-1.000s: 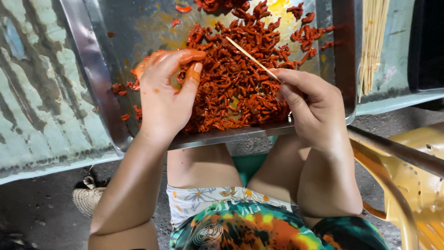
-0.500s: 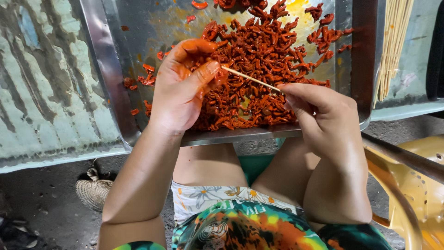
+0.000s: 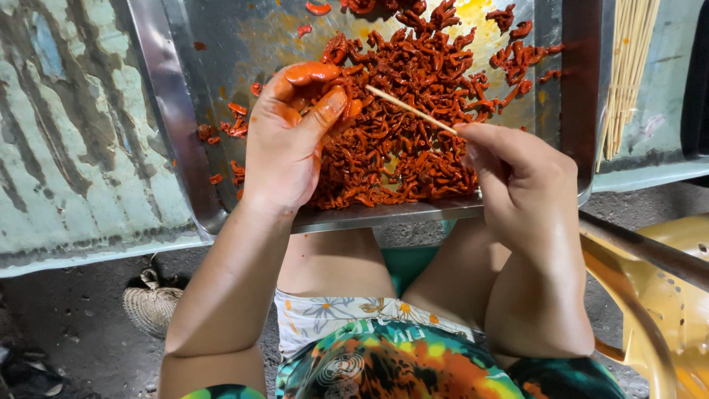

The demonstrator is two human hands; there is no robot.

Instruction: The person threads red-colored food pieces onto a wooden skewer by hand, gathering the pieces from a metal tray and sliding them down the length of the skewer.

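No package, label, sign or screen is to be seen anywhere in this view.

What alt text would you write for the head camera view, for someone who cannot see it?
Seen from above, a person's right hand holds a thin wooden skewer pointed at a red, sauce-coated piece pinched in the left hand, over a metal tray heaped with marinated meat pieces. More bamboo skewers lie at right.

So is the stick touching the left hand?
Touching. In the head view, the stick's tip meets the left hand's fingers, where they pinch a red piece; the right hand holds the other end.
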